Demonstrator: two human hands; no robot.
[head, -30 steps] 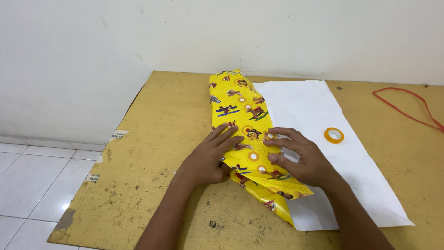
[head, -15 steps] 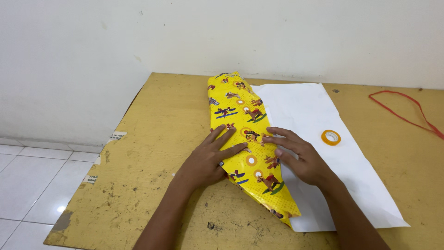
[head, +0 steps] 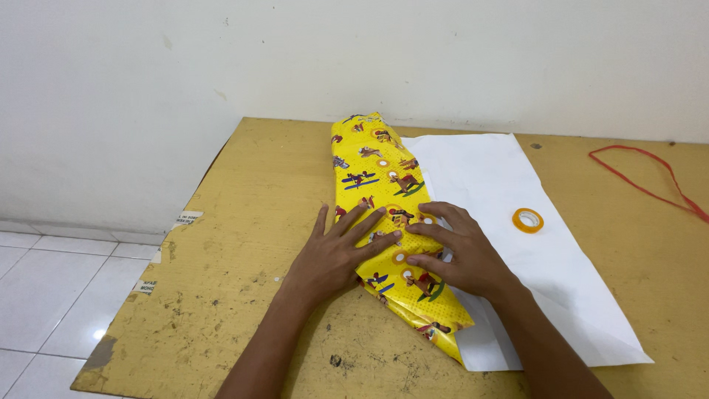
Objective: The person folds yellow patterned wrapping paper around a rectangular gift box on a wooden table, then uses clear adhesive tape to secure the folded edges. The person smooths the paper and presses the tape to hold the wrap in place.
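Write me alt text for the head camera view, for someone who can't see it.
Two bare hands, left hand and right hand, press flat on a yellow patterned wrapping-paper bundle lying on a worn yellow table. The paper's white underside spreads to the right, with a small roll of tape on it and a red cord beyond.

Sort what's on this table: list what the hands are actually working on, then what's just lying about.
In hand:
- yellow patterned wrapping paper, rolled over, with the left hand and right hand pressed flat on it
- its white underside, spread on the table
- roll of tape, resting on the white sheet, untouched

Lying about:
- red cord, far right of the wooden table
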